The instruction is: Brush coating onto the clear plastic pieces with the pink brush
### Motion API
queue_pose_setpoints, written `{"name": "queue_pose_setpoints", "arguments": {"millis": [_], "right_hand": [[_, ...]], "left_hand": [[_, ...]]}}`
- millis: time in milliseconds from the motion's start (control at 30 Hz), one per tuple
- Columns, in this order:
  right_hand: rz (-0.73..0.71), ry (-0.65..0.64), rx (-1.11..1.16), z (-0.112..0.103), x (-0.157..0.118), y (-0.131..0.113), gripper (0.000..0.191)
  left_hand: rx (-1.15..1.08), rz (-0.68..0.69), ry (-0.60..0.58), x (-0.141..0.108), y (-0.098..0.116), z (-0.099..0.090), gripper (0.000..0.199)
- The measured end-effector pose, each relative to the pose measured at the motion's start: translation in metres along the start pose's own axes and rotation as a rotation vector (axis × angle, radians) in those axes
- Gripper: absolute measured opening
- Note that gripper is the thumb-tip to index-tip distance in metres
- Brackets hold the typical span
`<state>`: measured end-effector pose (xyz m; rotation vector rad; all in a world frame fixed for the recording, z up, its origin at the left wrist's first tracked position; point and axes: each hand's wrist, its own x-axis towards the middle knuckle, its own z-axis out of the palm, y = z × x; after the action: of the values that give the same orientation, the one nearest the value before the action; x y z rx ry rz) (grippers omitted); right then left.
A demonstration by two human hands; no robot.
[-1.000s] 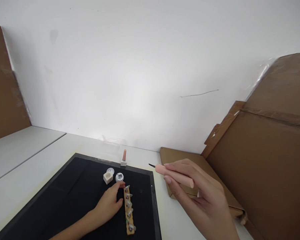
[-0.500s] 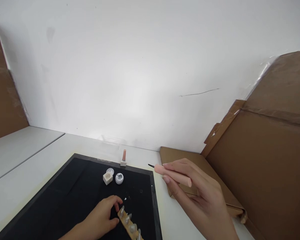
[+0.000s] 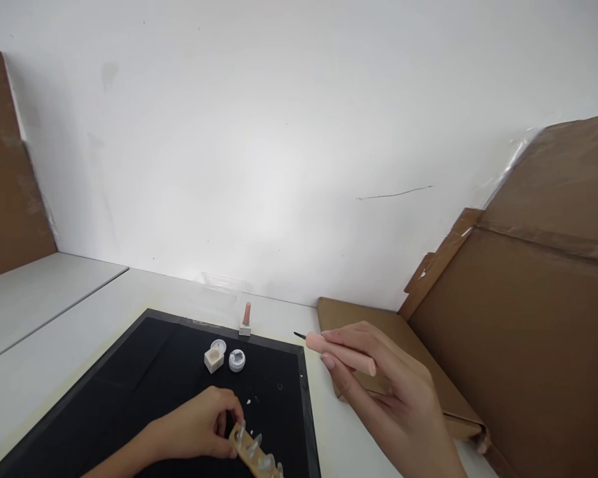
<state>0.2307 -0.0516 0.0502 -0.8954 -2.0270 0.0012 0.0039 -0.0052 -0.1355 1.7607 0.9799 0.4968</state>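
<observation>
In my right hand (image 3: 391, 392) is a pink-handled nail polish brush (image 3: 346, 354), pinched between thumb and fingers with its dark bristles pointing left, above the white table. My left hand (image 3: 206, 425) is closed, thumb and fingers at the upper end of a wooden strip (image 3: 239, 443) near the lower edge of the view. Several clear nail tips (image 3: 253, 446) stand along this strip. Beyond the left hand are a small open white jar (image 3: 237, 360) with whitish stuff in it, and a cream square bottle (image 3: 214, 360) beside a round white lid (image 3: 218, 346).
A black mat (image 3: 144, 372) with a dark frame lies on the white table (image 3: 99, 299). On its far edge stands a small bottle with a pink cap (image 3: 246, 319). A clear tray (image 3: 222, 283) sits by the wall. Cardboard (image 3: 528, 318) bounds the right side.
The wooden strip has shifted slightly left and down with my left hand's fingers at its end. My right hand has moved a little left and down with the brush. The camera view has tilted slightly.
</observation>
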Motion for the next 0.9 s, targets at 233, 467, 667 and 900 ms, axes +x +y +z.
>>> {"name": "queue_pose_setpoints", "arguments": {"millis": [233, 467, 667, 900], "right_hand": [[0.012, -0.011, -0.007, -0.003, 0.001, -0.003, 0.012], [-0.012, 0.045, -0.035, -0.002, 0.005, -0.005, 0.012], [-0.031, 0.163, -0.058, 0.003, 0.002, -0.002, 0.016], [0.051, 0.173, 0.026, 0.019, 0.003, 0.004, 0.015]], "left_hand": [[-0.323, 0.139, 0.025, 0.009, 0.039, -0.011, 0.025], [-0.73, 0.237, 0.175, 0.021, 0.084, -0.023, 0.032], [-1.038, 0.181, 0.283, 0.027, 0.124, -0.022, 0.035], [-1.217, -0.013, 0.25, 0.015, 0.12, -0.015, 0.033]]}}
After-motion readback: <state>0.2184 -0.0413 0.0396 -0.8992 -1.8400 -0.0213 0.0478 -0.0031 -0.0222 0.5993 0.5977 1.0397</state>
